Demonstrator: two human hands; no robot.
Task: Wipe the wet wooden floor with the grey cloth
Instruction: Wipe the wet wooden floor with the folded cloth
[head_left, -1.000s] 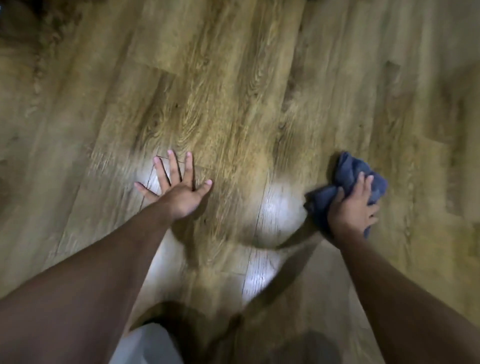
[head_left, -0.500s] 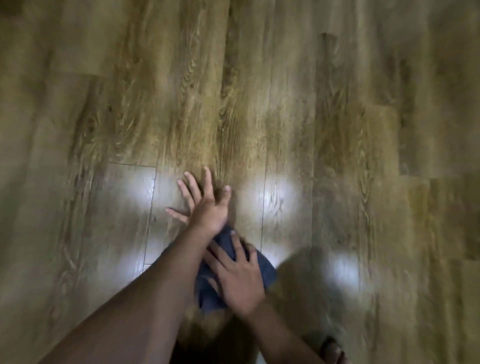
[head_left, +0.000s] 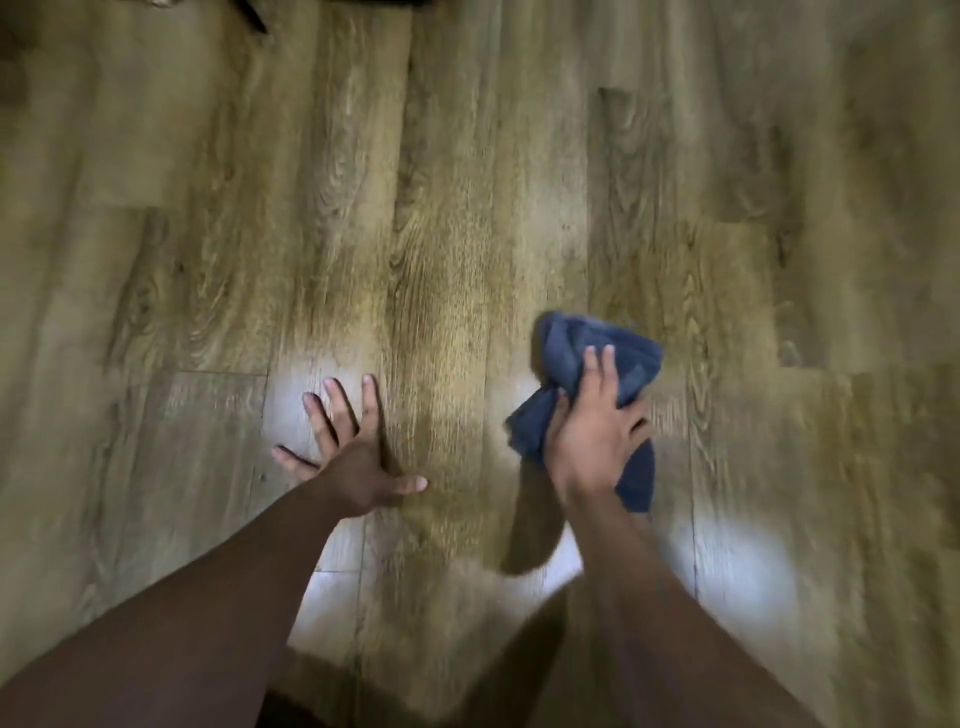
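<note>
The wooden floor (head_left: 447, 218) fills the view, with shiny patches of reflected light near my arms. My left hand (head_left: 353, 457) lies flat on the boards with its fingers spread wide. To its right, the bunched grey-blue cloth (head_left: 623, 358) sits on the floor under my right hand (head_left: 587, 431). My right hand presses down on the cloth, fingers laid over its top and thumb at its left side. Part of the cloth sticks out beyond my fingertips and part below my wrist.
Bare planks stretch all around both hands. A dark object (head_left: 254, 18) shows at the top edge, left of centre. My own shadow falls across the floor at the bottom of the view.
My right hand has swept the cloth from beside my left wrist out to the right and a little forward. My left hand stays planted flat on the floor.
</note>
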